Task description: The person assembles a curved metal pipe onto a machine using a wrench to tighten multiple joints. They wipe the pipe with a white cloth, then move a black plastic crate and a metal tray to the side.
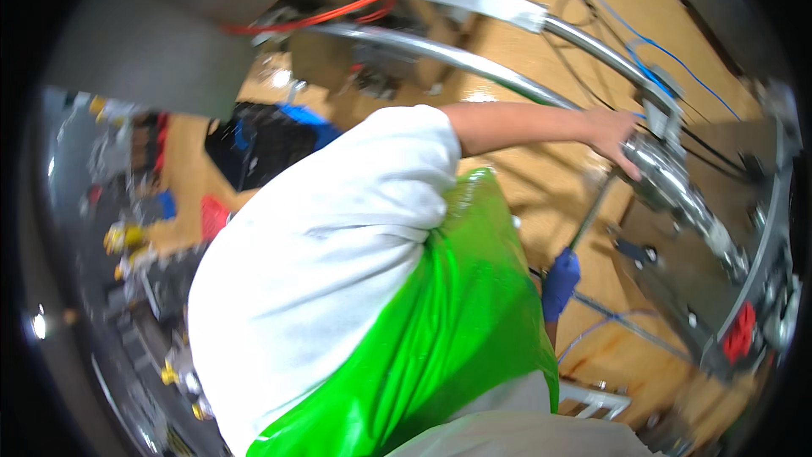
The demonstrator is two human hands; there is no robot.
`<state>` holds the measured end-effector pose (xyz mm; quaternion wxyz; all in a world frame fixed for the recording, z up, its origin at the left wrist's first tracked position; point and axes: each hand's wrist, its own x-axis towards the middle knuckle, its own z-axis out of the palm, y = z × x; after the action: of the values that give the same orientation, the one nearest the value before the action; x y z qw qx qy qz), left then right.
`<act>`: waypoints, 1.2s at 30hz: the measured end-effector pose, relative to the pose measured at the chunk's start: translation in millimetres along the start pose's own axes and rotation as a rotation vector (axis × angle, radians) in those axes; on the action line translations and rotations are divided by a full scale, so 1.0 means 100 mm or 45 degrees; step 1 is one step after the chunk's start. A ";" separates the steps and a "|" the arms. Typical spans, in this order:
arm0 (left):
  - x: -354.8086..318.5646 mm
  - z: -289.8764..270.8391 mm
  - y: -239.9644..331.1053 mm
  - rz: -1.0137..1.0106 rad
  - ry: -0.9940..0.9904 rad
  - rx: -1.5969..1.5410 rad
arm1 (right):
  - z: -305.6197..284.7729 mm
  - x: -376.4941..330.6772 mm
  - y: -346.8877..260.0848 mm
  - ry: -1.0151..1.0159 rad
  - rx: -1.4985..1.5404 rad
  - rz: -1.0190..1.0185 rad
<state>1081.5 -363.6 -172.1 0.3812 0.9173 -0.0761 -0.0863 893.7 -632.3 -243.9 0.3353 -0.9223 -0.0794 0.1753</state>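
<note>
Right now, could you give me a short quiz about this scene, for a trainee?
1. True or false: the co-worker's apron is red.
2. Which colour is the gloved hand that holds the dark rod?
3. The co-worker's bare hand rests on: A) shiny metal pipework; B) a plastic bottle; C) a cardboard box.
Key: 1 false, it is green; 2 blue; 3 A.

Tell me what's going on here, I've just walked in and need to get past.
A person in a white shirt and green apron bends over a wooden floor. Their bare hand rests on a shiny metal fitting at the end of curved steel tubes. Their blue-gloved hand grips a thin dark rod that reaches up to the fitting. The camera wearer's own hands are out of view.
</note>
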 end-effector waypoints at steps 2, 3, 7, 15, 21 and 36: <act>-0.18 -0.01 -0.12 0.103 0.417 0.169 | -0.03 0.11 -0.36 -0.063 -0.001 0.205; -0.36 -0.01 -0.16 0.134 0.521 0.173 | -0.08 0.10 -0.41 -0.116 0.041 0.222; -0.99 -0.20 -0.16 0.277 0.655 0.108 | -0.10 0.09 -0.60 -0.106 0.036 0.282; -2.01 0.41 -0.72 -0.455 0.054 -0.139 | 0.01 0.12 -0.13 -0.060 0.127 0.056; -3.27 1.37 -2.40 -0.837 -0.406 0.137 | -0.13 0.11 -0.43 0.021 0.155 0.067; -3.22 1.32 -2.74 -1.151 -0.031 -0.622 | -2.18 -0.05 -0.18 0.519 1.040 -0.074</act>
<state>759.8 -197.0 -427.4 0.5080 0.7417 0.3460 -0.2684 970.7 -749.1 -75.2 0.6849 -0.7276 0.0380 -0.0025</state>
